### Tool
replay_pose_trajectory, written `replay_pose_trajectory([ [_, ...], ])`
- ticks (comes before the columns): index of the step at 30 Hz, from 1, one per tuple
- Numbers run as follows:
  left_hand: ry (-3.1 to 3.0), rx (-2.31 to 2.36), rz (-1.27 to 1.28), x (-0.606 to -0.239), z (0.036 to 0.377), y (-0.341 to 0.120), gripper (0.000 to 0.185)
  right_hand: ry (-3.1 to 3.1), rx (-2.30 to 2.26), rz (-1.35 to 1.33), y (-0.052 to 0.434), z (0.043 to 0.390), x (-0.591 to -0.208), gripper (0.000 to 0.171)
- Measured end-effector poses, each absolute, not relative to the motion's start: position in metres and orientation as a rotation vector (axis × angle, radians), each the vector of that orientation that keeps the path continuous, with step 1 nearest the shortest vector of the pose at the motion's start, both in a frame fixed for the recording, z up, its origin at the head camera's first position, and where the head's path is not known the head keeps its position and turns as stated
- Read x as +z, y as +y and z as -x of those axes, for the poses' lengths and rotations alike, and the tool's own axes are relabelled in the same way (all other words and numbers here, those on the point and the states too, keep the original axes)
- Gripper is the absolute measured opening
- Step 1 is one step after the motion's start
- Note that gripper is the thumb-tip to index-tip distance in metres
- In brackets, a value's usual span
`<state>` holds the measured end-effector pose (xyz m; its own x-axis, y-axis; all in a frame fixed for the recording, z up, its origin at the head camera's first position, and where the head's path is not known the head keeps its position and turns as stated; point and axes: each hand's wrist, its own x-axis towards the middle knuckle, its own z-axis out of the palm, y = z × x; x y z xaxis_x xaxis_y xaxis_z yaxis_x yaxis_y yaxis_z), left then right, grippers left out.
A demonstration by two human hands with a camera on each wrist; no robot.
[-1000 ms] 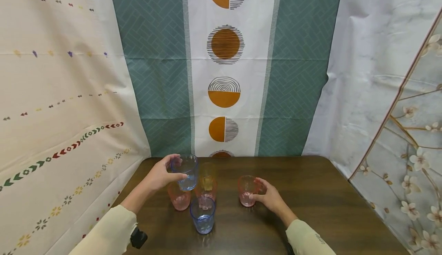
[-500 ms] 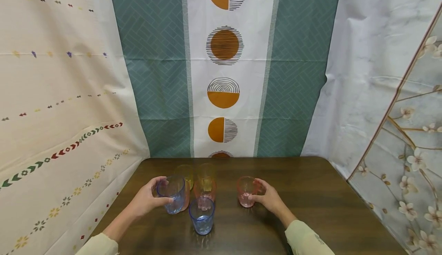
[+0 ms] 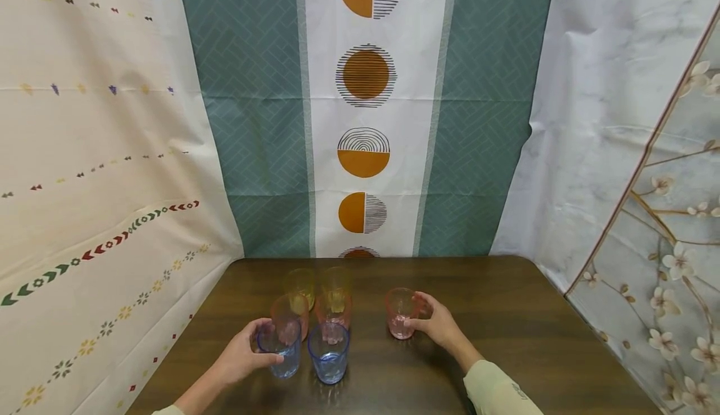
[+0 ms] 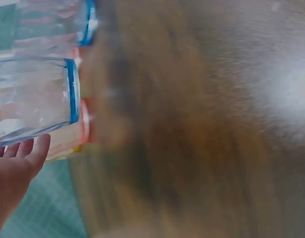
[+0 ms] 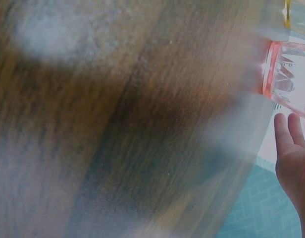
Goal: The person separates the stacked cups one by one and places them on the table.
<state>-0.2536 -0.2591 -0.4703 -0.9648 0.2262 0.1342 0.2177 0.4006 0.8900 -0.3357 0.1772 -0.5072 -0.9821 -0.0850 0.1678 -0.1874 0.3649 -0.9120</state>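
My left hand (image 3: 262,342) grips a clear blue glass (image 3: 279,354) low over the brown table (image 3: 506,315), just left of a second blue glass (image 3: 329,354). In the left wrist view the held blue glass (image 4: 33,99) lies across my fingers (image 4: 19,163). Behind the blue pair stand two pink glasses (image 3: 289,314) and, further back, two yellow glasses (image 3: 299,285). My right hand (image 3: 416,310) holds a separate pink glass (image 3: 399,314) that stands on the table to the right. The right wrist view shows that pink glass (image 5: 291,79) above my fingers (image 5: 290,144).
Patterned curtains hang close round the table on the left, back (image 3: 365,121) and right. The table's right half and its front strip hold nothing but my forearms.
My left hand has brought the blue glass from up over the back row down and toward me, to the left of the other blue glass. The right hand has stayed on its pink glass.
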Motion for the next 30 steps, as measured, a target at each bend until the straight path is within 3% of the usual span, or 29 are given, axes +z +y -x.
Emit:
replay_pose_trajectory([
  [10, 2.563, 1.696, -0.412, -0.491, 0.247, -0.26, 0.089, -2.558, 1.66, -0.256, 0.174, 0.333, -0.508, 0.086],
  [30, 2.613, 1.633, -0.422, -0.492, 0.251, -0.263, 0.09, -2.489, 1.722, -0.285, 0.172, 0.335, -0.507, 0.079],
])
